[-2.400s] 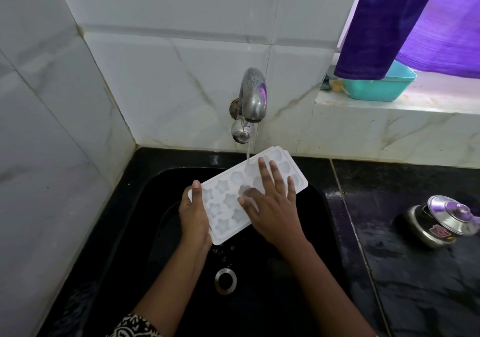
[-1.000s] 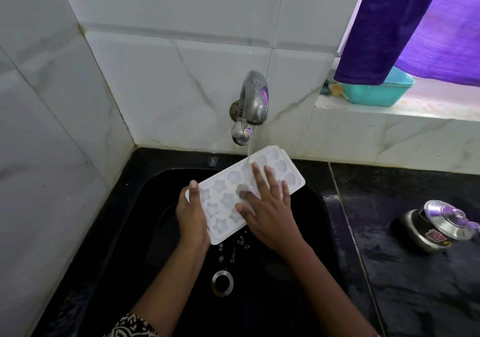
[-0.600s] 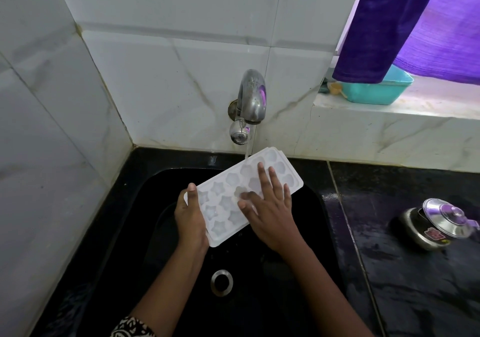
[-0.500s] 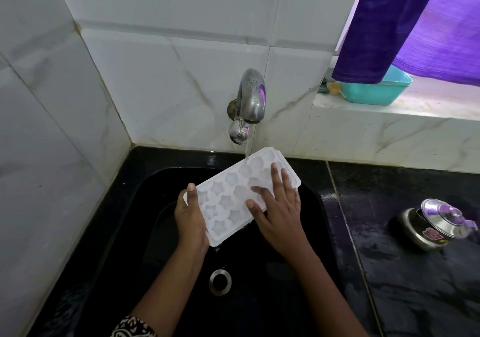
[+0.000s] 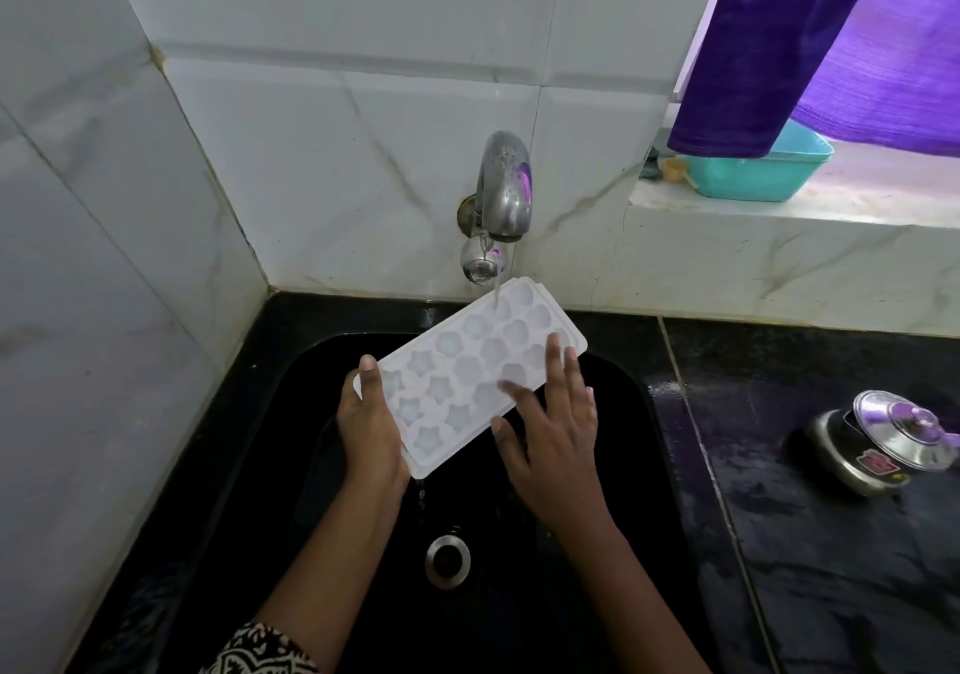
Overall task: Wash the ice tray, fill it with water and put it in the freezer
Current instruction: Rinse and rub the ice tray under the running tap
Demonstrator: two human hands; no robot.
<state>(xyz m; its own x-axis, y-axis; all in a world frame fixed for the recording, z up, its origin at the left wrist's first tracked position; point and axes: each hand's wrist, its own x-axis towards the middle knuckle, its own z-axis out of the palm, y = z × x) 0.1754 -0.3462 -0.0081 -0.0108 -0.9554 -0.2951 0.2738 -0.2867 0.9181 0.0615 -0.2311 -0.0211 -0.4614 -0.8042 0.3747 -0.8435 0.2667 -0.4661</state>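
A white ice tray (image 5: 462, 361) with star and flower shaped cells is tilted over the black sink (image 5: 613, 595). Its far end sits under a thin stream of water from the steel tap (image 5: 503, 190). My left hand (image 5: 370, 426) grips the tray's near left corner, thumb on the rim. My right hand (image 5: 550, 429) lies flat with spread fingers on the tray's right side, fingertips on the cells. Water drips off the tray's low corner toward the drain (image 5: 448, 559).
A steel pot with a lid (image 5: 878, 442) stands on the wet black counter to the right. On the marble ledge behind sits a teal plastic tub (image 5: 753, 174) under a purple cloth (image 5: 779, 44). White tiled walls close the left and back.
My right hand has slid along the tray from its middle cells toward the right edge. The left hand and tray stay in place under the running water.
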